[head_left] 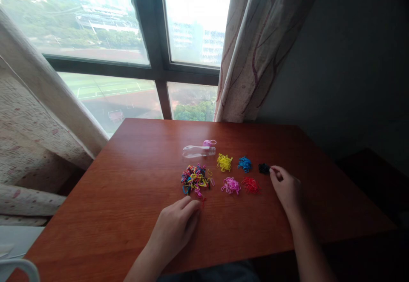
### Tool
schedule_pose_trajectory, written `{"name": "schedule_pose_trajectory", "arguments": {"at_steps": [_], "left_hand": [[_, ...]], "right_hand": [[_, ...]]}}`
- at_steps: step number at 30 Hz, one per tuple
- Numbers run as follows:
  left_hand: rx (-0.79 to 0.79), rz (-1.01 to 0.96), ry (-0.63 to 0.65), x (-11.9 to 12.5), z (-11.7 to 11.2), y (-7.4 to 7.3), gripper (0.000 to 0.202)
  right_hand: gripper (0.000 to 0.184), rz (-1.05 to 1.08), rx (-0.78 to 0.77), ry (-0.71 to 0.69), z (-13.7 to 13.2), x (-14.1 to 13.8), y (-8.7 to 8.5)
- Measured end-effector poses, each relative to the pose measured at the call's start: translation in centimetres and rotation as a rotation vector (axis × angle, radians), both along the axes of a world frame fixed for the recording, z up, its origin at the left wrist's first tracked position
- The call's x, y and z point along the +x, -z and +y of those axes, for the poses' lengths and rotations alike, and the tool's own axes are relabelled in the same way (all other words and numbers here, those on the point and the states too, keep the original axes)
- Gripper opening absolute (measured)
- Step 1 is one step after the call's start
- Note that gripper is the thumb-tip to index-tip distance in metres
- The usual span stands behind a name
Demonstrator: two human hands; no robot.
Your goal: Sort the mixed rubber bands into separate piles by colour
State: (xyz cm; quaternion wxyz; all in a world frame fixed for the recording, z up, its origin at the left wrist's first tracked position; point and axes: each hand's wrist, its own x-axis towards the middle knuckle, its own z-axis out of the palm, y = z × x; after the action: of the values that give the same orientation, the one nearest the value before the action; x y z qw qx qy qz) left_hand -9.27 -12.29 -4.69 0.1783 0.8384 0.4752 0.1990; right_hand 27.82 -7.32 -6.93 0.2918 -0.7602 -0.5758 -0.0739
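Observation:
A heap of mixed-colour rubber bands [194,179] lies on the table, with a few loose bands at its right side. My left hand [179,222] rests just in front of this heap, fingers curled together, with a red rubber band [203,202] at the fingertips. To the right are sorted piles of yellow bands [225,162], blue bands [244,164], pink bands [231,185] and red bands [251,185]. My right hand [286,186] is pinched at the edge of the pile of black bands [263,168]; whatever its fingertips hold is too small to make out.
Behind the heap a clear plastic bottle [198,151] lies on its side, a pink looped piece [209,142] beside its neck. The wooden table [128,197] reaches to the window [159,69] and curtains [246,47]. At lower left is a white curved object [21,267].

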Motion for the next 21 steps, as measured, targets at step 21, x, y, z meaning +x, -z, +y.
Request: {"name": "schedule_pose_trajectory", "arguments": {"at_steps": [21], "left_hand": [[-0.002, 0.169, -0.218, 3.2, 0.0, -0.1, 0.013]], "right_hand": [[0.023, 0.287, -0.047, -0.499, -7.2, -12.2, 0.4]]}}
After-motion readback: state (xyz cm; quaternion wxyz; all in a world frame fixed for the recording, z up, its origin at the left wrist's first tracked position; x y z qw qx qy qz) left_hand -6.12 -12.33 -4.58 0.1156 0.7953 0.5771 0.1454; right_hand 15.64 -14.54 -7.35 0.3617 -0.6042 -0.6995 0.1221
